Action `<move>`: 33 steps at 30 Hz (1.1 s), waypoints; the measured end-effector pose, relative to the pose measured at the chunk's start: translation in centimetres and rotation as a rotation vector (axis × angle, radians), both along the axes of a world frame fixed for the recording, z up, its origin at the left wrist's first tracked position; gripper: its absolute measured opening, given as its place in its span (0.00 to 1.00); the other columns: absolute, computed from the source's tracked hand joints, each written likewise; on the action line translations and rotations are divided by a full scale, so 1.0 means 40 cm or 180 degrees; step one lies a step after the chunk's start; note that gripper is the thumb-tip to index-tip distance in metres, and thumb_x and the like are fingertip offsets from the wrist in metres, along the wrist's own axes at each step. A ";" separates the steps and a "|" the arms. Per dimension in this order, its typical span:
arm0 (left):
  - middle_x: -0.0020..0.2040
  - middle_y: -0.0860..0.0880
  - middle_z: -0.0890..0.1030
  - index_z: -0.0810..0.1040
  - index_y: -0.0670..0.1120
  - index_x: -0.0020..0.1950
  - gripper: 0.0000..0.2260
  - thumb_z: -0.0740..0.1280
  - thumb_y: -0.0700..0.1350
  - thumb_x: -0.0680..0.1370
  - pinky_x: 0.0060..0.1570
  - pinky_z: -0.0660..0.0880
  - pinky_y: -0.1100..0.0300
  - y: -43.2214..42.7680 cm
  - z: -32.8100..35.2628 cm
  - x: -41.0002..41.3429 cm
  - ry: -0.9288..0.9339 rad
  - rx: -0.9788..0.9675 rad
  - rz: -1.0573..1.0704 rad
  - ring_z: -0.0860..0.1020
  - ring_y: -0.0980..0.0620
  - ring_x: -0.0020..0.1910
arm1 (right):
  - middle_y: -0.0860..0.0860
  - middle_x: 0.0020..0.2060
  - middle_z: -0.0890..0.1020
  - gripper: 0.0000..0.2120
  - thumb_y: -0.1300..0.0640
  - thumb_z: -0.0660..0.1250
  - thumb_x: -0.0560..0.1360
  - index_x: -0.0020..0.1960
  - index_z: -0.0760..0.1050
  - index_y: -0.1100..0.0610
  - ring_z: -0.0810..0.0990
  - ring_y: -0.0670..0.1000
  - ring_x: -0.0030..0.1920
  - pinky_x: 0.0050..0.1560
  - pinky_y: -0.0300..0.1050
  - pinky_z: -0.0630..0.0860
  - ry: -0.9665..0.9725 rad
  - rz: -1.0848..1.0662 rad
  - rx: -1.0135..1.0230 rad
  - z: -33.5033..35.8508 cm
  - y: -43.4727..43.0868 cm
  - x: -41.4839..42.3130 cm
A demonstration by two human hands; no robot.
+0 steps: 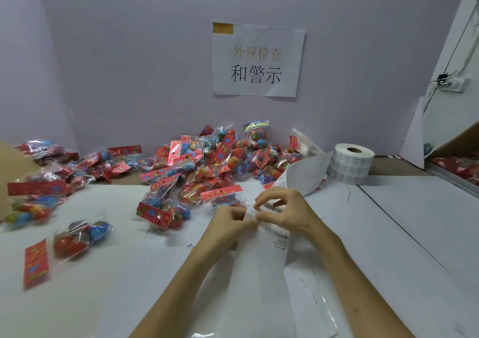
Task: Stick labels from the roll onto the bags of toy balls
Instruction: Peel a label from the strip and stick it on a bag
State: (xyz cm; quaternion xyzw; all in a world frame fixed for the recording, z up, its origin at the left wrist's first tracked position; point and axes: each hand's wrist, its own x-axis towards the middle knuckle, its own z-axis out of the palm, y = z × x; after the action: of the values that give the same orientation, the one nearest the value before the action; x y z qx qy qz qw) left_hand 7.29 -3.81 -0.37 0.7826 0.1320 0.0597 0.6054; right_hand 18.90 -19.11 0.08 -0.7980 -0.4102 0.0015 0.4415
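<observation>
Head view, looking down over a white table (388, 234) set against a pale lilac wall.

Both hands meet at centre, just above the table. The left hand (228, 220) has its fingers (234, 212) curled in, thumb and fingertips pinching the edge of the backing strip (261, 265). The right hand (283, 213) is arched over the same spot, with forefinger and thumb closed on a small white label (252, 212) where the two hands touch. The view is soft here, so I cannot tell whether the label is peeled free or still on the strip.

The backing strip runs from the label roll (352, 166), which stands on end at the back right of the table. It curves down to the hands, then trails toward the near edge. Printed labels show on it beside the right wrist.

A heap of bags (207, 161), clear plastic with red header cards and coloured balls inside, lies at the back centre against the wall. Its nearest bags are just beside the left hand. A looser cluster of bags (36, 195) is at the far left. One single bag (80, 236) lies apart, front left, with its header card toward the camera.

A paper sign (258, 60) with Chinese characters is fixed to the wall above the heap. A cardboard box (458, 140) at the right edge holds more red bags.
</observation>
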 end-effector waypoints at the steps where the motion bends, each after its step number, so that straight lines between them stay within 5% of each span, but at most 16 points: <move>1: 0.36 0.51 0.81 0.87 0.43 0.50 0.07 0.70 0.42 0.78 0.23 0.68 0.69 0.000 0.000 0.000 -0.0004 0.0004 -0.0004 0.76 0.59 0.28 | 0.40 0.49 0.84 0.06 0.55 0.80 0.70 0.45 0.86 0.48 0.80 0.40 0.54 0.51 0.35 0.77 0.0048 0.0018 -0.0016 0.000 -0.001 0.001; 10: 0.37 0.49 0.80 0.85 0.45 0.55 0.07 0.71 0.44 0.79 0.24 0.67 0.68 0.000 -0.002 0.013 0.0136 0.0194 -0.0173 0.72 0.61 0.22 | 0.43 0.52 0.84 0.09 0.53 0.81 0.68 0.47 0.87 0.50 0.81 0.43 0.57 0.55 0.42 0.79 0.0346 0.0054 -0.0170 0.003 -0.011 0.004; 17: 0.50 0.47 0.86 0.84 0.48 0.58 0.09 0.69 0.44 0.79 0.39 0.80 0.61 0.004 -0.005 0.008 0.0142 0.0207 -0.0259 0.85 0.47 0.48 | 0.45 0.53 0.85 0.05 0.54 0.81 0.69 0.44 0.88 0.53 0.81 0.45 0.55 0.54 0.43 0.80 0.0372 -0.0029 -0.0147 0.002 -0.006 0.001; 26: 0.54 0.37 0.83 0.84 0.44 0.55 0.08 0.69 0.42 0.77 0.50 0.82 0.49 -0.005 0.000 0.002 0.0138 0.0352 -0.0331 0.83 0.38 0.54 | 0.44 0.48 0.86 0.04 0.59 0.78 0.71 0.39 0.87 0.51 0.83 0.44 0.51 0.50 0.40 0.81 0.0477 -0.0104 -0.0057 -0.007 0.001 0.007; 33: 0.52 0.41 0.85 0.85 0.47 0.55 0.09 0.71 0.42 0.76 0.52 0.81 0.36 -0.005 0.002 0.001 0.0133 0.0280 -0.0298 0.85 0.38 0.50 | 0.44 0.49 0.86 0.05 0.59 0.76 0.73 0.41 0.86 0.50 0.83 0.45 0.51 0.50 0.39 0.80 0.0499 -0.0183 -0.0054 -0.013 0.005 0.011</move>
State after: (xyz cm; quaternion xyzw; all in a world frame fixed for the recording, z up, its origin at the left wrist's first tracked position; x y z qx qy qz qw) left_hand 7.32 -4.02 -0.29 0.8149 0.1051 0.0206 0.5697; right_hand 19.36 -18.92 -0.43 -0.8106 -0.3513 0.0547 0.4653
